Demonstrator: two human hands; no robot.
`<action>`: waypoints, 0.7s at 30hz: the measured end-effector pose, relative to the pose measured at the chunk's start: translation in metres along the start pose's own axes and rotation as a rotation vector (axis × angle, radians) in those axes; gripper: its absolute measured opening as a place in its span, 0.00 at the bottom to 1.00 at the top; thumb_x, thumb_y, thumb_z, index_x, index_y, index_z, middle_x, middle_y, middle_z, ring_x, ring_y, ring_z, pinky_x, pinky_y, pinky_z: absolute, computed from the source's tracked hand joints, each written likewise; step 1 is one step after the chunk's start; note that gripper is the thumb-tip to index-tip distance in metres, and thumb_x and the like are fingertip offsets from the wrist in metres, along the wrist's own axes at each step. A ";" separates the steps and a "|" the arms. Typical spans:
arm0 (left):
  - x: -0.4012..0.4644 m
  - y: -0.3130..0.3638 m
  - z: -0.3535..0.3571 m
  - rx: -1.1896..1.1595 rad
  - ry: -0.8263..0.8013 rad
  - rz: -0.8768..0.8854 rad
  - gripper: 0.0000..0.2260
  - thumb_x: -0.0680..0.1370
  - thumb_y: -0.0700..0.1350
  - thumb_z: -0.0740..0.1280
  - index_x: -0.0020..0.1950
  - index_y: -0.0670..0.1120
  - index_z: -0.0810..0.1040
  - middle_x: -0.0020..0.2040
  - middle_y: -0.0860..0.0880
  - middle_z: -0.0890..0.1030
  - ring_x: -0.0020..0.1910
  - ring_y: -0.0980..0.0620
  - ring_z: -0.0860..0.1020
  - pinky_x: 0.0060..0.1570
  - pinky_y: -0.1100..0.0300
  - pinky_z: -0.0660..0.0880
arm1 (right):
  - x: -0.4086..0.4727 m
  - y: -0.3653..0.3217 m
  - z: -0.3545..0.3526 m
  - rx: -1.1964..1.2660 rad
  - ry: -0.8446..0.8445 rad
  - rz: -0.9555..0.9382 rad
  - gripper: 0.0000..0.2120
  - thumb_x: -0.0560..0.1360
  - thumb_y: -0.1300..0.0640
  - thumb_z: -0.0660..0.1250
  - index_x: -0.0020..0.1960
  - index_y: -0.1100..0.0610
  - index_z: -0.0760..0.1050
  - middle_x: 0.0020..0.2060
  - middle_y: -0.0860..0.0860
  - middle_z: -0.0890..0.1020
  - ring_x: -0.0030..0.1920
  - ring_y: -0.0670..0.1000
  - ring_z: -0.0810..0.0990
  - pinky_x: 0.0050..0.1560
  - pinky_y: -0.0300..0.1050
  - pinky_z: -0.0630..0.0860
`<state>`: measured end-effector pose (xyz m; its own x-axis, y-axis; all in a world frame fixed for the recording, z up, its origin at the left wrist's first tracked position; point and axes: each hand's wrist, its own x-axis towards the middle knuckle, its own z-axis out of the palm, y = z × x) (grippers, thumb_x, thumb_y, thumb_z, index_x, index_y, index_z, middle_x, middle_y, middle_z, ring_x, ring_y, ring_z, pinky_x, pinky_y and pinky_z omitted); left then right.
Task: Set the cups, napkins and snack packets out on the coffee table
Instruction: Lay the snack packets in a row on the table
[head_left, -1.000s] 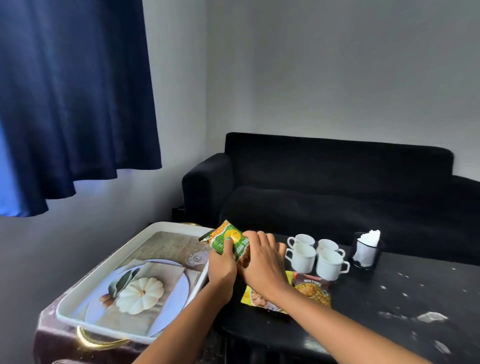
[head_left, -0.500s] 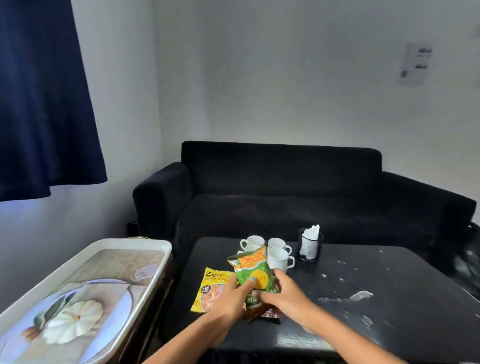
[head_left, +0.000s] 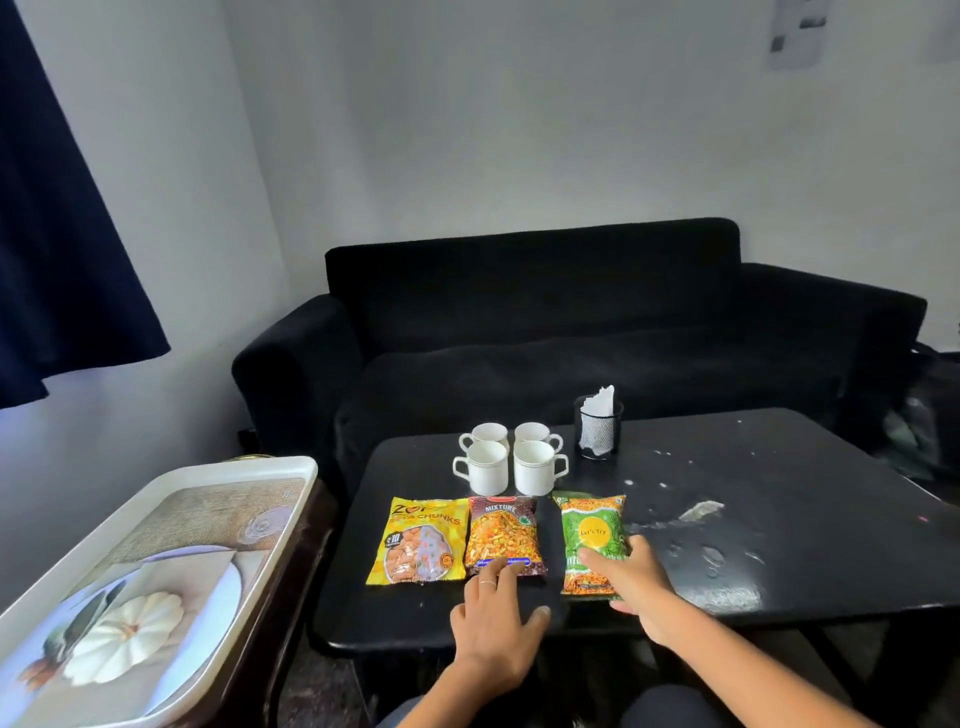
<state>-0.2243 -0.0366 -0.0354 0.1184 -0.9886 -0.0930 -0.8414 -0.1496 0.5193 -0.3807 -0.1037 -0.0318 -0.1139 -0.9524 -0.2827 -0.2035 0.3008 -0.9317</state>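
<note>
The right hand (head_left: 626, 577) is lying on the near end of the green packet (head_left: 593, 540), thumb across its face and fingers at its right edge, seemingly pinching it flat against the table (head_left: 779, 545). The left hand (head_left: 493, 618) is resting open, fingertips touching the near edge of the red packet (head_left: 503, 535). Taking the four cups (head_left: 511, 457) as landmark: all three packets are lying in a row just in front of them, the yellow packet (head_left: 421, 540) leftmost, and the napkin holder (head_left: 598, 426) is standing just to their right. The laying-out step appears nearly finished; what remains is probably nudging the green packet closer to the red one, then letting go. The right fingers are partly hiding behind the packet, so the grip is uncertain. The tray (head_left: 156, 488), left of the cups, is being cut off by the frame.
</note>
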 end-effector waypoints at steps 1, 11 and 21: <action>0.003 -0.002 0.002 0.019 0.004 -0.014 0.26 0.77 0.57 0.60 0.74 0.54 0.59 0.77 0.54 0.54 0.75 0.50 0.55 0.71 0.47 0.58 | 0.004 0.003 -0.002 -0.021 -0.005 0.028 0.18 0.71 0.54 0.72 0.54 0.57 0.67 0.53 0.55 0.77 0.51 0.54 0.76 0.44 0.48 0.75; 0.017 -0.015 0.019 0.079 0.181 0.069 0.20 0.79 0.53 0.59 0.71 0.58 0.62 0.75 0.57 0.58 0.73 0.55 0.57 0.69 0.55 0.57 | 0.031 0.014 -0.004 -0.043 -0.105 -0.054 0.24 0.73 0.51 0.69 0.64 0.55 0.64 0.64 0.53 0.69 0.57 0.53 0.75 0.43 0.48 0.79; 0.042 -0.019 0.028 0.191 0.303 0.139 0.21 0.79 0.51 0.56 0.73 0.56 0.60 0.77 0.56 0.55 0.75 0.54 0.54 0.72 0.56 0.55 | 0.030 0.054 -0.010 -0.632 0.111 -0.593 0.30 0.72 0.44 0.66 0.69 0.52 0.60 0.64 0.48 0.62 0.65 0.50 0.65 0.61 0.43 0.68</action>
<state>-0.2181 -0.0747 -0.0728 0.1231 -0.9637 0.2371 -0.9400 -0.0366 0.3393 -0.4047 -0.1157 -0.0886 0.0949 -0.9600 0.2633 -0.7567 -0.2414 -0.6075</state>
